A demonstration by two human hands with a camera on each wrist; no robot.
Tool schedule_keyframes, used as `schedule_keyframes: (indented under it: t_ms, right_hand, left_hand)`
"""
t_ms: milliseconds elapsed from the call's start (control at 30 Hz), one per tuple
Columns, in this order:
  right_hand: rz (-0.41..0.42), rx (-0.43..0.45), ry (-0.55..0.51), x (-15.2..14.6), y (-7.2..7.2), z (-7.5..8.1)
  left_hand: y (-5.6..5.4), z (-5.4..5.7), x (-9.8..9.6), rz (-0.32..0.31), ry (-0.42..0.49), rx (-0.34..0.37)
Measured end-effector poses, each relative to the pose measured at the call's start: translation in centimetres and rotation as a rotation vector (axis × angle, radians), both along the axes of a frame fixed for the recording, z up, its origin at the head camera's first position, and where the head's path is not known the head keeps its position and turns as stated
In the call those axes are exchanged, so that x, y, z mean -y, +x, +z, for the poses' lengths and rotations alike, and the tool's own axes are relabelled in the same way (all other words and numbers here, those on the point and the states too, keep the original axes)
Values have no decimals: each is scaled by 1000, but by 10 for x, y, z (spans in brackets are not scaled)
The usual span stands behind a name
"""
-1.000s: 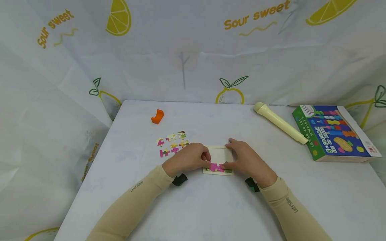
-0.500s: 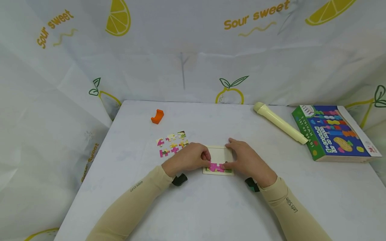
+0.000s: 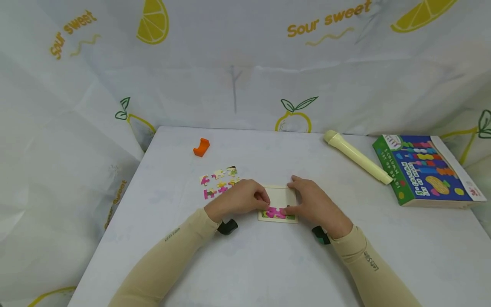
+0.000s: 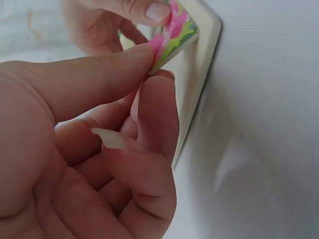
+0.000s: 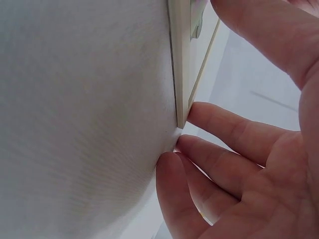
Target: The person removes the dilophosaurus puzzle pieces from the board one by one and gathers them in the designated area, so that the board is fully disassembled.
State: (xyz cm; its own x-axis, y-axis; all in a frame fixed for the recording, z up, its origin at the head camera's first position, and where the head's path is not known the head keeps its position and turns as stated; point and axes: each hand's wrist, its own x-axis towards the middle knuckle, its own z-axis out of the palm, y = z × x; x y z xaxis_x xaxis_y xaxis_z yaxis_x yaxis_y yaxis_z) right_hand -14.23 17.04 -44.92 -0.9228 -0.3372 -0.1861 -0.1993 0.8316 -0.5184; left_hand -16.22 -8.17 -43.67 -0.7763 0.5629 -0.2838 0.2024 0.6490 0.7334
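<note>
A shallow puzzle tray [image 3: 281, 195] lies flat on the table, with pink and green jigsaw pieces [image 3: 281, 213] along its near side. My left hand [image 3: 245, 197] pinches a pink and green jigsaw piece [image 4: 161, 48] between thumb and forefinger at the tray's left side; it appears tilted in the left wrist view. The thumb of my right hand [image 3: 313, 204] rests on the pieces at the tray's right. Its other fingertips [image 5: 202, 110] touch or lie close to the tray's outer edge, fairly straight. Whether the pinched piece meets its neighbour is hard to tell.
Several loose jigsaw pieces [image 3: 221, 186] lie left of the tray, partly behind the left hand. Farther back is an orange curved block [image 3: 201, 147]. A cream microphone-shaped stick [image 3: 357, 156] and a blue and green game box [image 3: 429, 170] lie to the right.
My left hand has shifted very slightly right, and the pink piece at its fingertips seems turned a little. My right hand stays in place. The head view has moved slightly.
</note>
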Motion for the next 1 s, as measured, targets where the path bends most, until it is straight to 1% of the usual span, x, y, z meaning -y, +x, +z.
schedule_keyframes:
  t_ms: [133,233,333,467,567,667,733,833,1000]
  right_hand:
    - [-3,7,-2,1,0,1]
    - [1,9,2,1,1,1]
    - [5,7,8,1,2,1]
    - [7,7,3,1,3,0]
    - [8,19,-1,1,4,-1]
    - [8,25,2,0,6,0]
    - [10,20,6,-1,6,1]
    - [18,16,9,-1,4,3]
    - [43,24,29,0,3,6]
  left_hand:
    - [-3,1,13,-14,2,-17]
    - [-4,2,35,7,0,-32]
    - [-3,4,64,60,-5,-39]
    - [3,5,104,149,-49,-19]
    - [9,3,124,188,-82,0]
    - [12,0,134,201,-84,-8]
    - [12,-2,135,206,-76,-32]
    - [12,-4,134,213,-77,-64]
    - [11,-4,130,219,-98,-77]
